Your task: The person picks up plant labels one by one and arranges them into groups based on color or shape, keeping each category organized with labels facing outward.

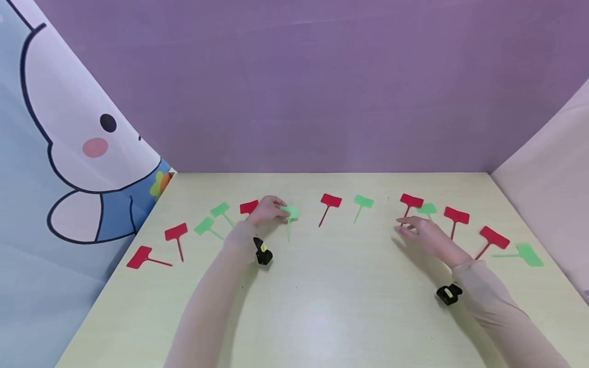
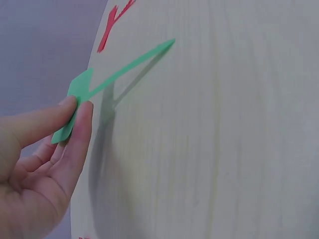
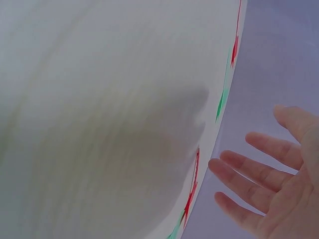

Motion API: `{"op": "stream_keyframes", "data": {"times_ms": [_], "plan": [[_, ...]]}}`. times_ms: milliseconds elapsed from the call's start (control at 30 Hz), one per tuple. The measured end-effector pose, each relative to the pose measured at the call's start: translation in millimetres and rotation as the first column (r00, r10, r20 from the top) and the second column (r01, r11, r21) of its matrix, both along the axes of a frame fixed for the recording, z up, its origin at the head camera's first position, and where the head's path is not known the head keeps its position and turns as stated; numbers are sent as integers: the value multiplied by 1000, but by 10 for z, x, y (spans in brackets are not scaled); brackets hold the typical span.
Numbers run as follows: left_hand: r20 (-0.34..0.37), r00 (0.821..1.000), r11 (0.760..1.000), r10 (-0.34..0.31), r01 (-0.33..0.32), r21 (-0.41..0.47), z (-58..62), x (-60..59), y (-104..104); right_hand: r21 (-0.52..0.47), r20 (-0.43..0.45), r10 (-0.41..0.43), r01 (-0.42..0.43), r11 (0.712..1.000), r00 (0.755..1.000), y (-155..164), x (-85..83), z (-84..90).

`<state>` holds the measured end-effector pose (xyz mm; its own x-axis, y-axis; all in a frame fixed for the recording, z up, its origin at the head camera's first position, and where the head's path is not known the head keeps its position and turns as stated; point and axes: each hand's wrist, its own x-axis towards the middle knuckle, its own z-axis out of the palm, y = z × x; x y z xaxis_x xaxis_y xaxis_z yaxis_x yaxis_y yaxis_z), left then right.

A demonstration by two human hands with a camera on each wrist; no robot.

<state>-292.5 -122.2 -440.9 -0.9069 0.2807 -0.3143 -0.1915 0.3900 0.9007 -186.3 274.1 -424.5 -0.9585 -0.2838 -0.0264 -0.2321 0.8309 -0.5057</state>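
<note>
Thumb and forefinger of the left hand [image 2: 35, 164] pinch the flat green plastic T-shaped plant tag [image 2: 99, 87] by its broad head, lifted off the pale wooden table [image 1: 322, 306], its stake pointing away from the palm. The right hand [image 1: 425, 235], fingers spread, holds nothing beside a red tag [image 1: 411, 202].

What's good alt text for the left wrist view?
The left hand pinches the flat head of a green plant label between thumb and forefinger, its stake pointing away and raised off the pale wooden table. Two red labels lie further off, near the table's edge.
</note>
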Motion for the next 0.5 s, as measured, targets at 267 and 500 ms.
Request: {"op": "stream_keyframes", "data": {"times_ms": [267,500], "plan": [[106,994,1000,1,1,-21,33,110,7,-15,-4,8,-9,1000,1000,-19,-2,11],[127,991,999,-29,31,-15,-9,190,53,-19,-6,11,-11,1000,1000,-15,-6,-5]]}}
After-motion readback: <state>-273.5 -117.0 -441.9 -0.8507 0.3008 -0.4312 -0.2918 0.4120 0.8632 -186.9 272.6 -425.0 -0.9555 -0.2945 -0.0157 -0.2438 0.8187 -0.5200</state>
